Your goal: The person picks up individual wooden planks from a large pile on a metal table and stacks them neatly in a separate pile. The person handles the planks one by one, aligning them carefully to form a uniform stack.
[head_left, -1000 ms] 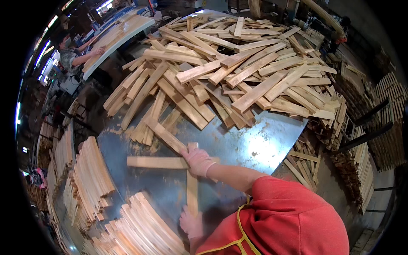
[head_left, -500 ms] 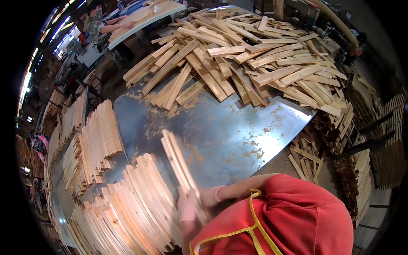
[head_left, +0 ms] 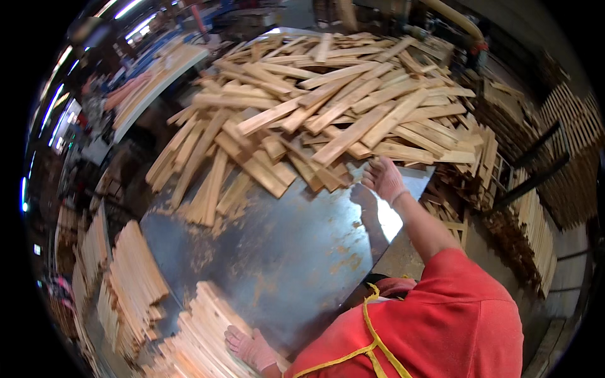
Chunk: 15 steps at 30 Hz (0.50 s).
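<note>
My left hand (head_left: 251,348), in a pale glove, lies with its fingers stretched out on the near row of wooden slats (head_left: 208,324), which stand side by side on the metal table (head_left: 290,252). My right hand (head_left: 384,179), gloved too, reaches forward to the front edge of a large loose pile of wooden slats (head_left: 353,120). Its fingers are curled closed just at the slat ends. Whether anything sits inside them is hidden.
Another row of slats (head_left: 132,277) stands to the left. A person's sleeve and arm (head_left: 126,91) show at a white-edged table (head_left: 161,82) at the far left. Stacked wood (head_left: 529,233) and dark metal bars (head_left: 535,170) are on the right. Sawdust patches dot the metal surface.
The slats held between both hands have joined the near row. My right hand has moved far forward to the pile, while my left hand now rests on the row. The view has shifted.
</note>
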Each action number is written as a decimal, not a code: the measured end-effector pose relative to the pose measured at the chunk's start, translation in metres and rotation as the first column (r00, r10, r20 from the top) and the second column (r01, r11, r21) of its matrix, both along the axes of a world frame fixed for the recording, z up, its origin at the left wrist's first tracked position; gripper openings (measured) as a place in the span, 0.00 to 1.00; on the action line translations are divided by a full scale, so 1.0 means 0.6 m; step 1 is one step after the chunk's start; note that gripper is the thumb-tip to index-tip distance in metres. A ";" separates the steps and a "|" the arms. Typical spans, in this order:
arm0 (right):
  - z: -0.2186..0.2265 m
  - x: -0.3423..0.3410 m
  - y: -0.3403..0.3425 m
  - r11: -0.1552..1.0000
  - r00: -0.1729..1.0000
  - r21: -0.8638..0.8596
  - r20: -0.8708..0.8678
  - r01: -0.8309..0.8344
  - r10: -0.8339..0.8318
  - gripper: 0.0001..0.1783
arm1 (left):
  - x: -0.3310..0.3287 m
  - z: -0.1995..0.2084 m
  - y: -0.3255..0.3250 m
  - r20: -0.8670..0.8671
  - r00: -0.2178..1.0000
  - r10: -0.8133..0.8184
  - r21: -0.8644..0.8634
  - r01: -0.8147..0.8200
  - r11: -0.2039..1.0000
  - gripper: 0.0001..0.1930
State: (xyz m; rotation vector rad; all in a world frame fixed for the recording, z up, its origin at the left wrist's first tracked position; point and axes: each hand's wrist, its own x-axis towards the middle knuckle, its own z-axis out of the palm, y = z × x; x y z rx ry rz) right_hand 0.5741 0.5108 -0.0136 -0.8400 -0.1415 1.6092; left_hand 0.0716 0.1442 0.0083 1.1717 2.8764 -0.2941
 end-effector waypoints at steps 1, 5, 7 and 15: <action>0.063 0.033 0.017 0.986 0.978 -0.076 0.133 -0.149 0.158 0.38 | 0.018 0.022 0.028 0.064 0.997 -0.039 0.022 0.038 0.999 0.47; 0.052 0.128 0.147 0.800 0.416 -0.084 0.819 -0.595 0.395 0.32 | 0.115 0.044 0.121 0.260 0.938 -0.229 0.085 0.214 0.973 0.46; 0.072 0.104 0.188 0.826 0.444 -0.127 0.793 -0.550 0.418 0.30 | 0.166 0.026 0.165 0.346 0.840 -0.418 0.185 0.375 0.908 0.46; 0.106 -0.045 0.083 0.905 0.764 -0.221 0.487 -0.363 0.425 0.21 | 0.284 0.023 0.217 0.750 0.570 -0.336 0.337 0.107 0.935 0.38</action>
